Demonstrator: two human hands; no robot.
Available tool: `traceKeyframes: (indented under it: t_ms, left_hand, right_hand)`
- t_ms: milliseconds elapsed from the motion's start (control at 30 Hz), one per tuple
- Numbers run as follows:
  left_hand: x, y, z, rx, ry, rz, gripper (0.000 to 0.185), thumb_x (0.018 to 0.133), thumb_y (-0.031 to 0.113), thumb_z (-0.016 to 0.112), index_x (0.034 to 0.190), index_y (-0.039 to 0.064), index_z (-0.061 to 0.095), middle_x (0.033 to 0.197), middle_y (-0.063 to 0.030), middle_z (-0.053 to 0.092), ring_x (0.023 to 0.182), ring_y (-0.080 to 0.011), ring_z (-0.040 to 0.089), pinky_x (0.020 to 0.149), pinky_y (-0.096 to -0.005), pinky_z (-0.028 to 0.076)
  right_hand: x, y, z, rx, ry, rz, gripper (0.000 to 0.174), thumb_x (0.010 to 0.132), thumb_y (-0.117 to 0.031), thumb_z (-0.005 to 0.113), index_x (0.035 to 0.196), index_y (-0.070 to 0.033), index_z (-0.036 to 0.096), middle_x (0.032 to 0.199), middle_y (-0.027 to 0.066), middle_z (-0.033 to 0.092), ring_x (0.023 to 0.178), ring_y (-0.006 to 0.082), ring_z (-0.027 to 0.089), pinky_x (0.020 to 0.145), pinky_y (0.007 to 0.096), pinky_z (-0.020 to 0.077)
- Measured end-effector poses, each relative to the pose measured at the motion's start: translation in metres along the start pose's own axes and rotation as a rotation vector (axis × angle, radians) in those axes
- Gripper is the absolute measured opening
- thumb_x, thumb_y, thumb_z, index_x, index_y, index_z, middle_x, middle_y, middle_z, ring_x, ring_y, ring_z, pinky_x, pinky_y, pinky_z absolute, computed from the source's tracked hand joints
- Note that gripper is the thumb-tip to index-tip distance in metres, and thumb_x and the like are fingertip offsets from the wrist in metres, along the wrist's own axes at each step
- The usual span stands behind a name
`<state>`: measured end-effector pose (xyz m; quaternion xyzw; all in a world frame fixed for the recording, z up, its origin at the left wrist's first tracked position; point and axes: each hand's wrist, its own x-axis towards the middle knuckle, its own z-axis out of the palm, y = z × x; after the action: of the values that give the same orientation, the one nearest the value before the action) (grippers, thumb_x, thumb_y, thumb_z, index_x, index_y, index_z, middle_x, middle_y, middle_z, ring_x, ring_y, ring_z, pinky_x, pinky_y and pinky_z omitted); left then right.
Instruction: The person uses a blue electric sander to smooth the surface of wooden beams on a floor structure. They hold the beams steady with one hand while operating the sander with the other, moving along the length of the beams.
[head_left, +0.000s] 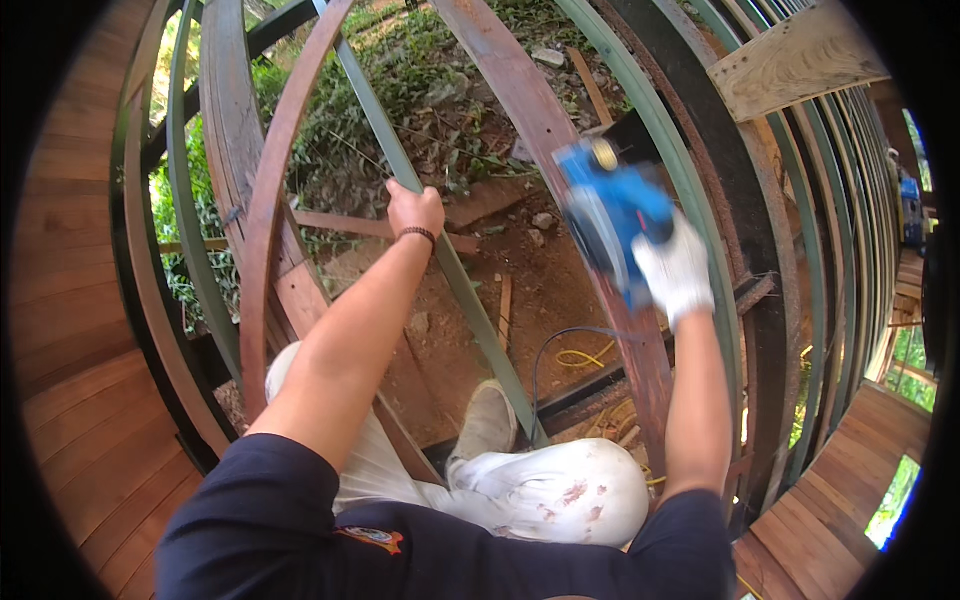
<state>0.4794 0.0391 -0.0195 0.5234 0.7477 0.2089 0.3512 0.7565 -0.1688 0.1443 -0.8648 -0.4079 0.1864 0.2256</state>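
Note:
In a white knit glove, my right hand (674, 266) grips the handle of a blue electric hand planer (611, 210), somewhat blurred. The planer lies on a long reddish wooden board (525, 94) that runs away from me on the right. My bare left hand (416, 212), with a dark bracelet at the wrist, is closed around a narrow green metal bar (469, 296) ahead of me. A dark cord (559, 332) loops between the board and my shoe. The planer's underside and the fingertips of my right hand are hidden.
Dark and green beams (750, 187) run along the right, under a pale wooden plank (799, 64). A weathered timber (229, 112) and a curved board (274, 172) stand at left. Soil with a yellow cord (585, 358) shows below the open frame. Plank decking (90, 375) lies far left.

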Motion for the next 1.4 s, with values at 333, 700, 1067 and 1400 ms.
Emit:
traceKeyframes:
  t_ms: [333,700,1067,1400]
  left_hand:
    - [0.002,0.003,-0.002,0.059,-0.056,-0.004,0.059,0.09,0.026,0.067,0.139,0.001,0.046,0.124,-0.0291,0.07,0.117,-0.0441,0.069,0.103,-0.0505,0.053]
    - [-0.001,0.0,0.002,0.022,-0.051,-0.02,0.059,0.089,0.026,0.067,0.139,0.002,0.046,0.12,-0.0274,0.072,0.113,-0.0432,0.071,0.1,-0.0498,0.054]
    - [-0.006,0.002,-0.002,0.01,-0.077,0.003,0.059,0.092,0.025,0.067,0.139,0.0,0.042,0.117,-0.0286,0.071,0.109,-0.0439,0.071,0.096,-0.0517,0.056]
    - [-0.011,0.007,-0.009,-0.009,-0.107,-0.02,0.062,0.092,0.02,0.067,0.143,-0.001,0.039,0.116,-0.0279,0.071,0.107,-0.0429,0.071,0.094,-0.051,0.056]
  right_hand:
    - [-0.336,0.175,-0.046,-0.001,0.157,0.38,0.024,0.082,-0.01,0.074,0.102,0.001,0.066,0.087,0.014,0.07,0.081,0.0266,0.069,0.078,0.0392,0.0551]
    - [-0.191,0.095,-0.01,-0.149,0.202,0.209,0.026,0.083,-0.016,0.076,0.104,-0.003,0.068,0.093,0.0203,0.075,0.093,0.0391,0.076,0.083,0.0458,0.0581]
    - [-0.04,0.011,0.026,-0.164,0.136,0.055,0.032,0.082,-0.021,0.075,0.108,-0.003,0.068,0.099,0.026,0.075,0.1,0.0454,0.073,0.087,0.0521,0.0578]
    - [0.075,-0.07,0.057,-0.156,0.124,-0.014,0.041,0.086,-0.029,0.068,0.119,-0.006,0.07,0.114,0.0285,0.073,0.11,0.0469,0.07,0.097,0.0521,0.056]
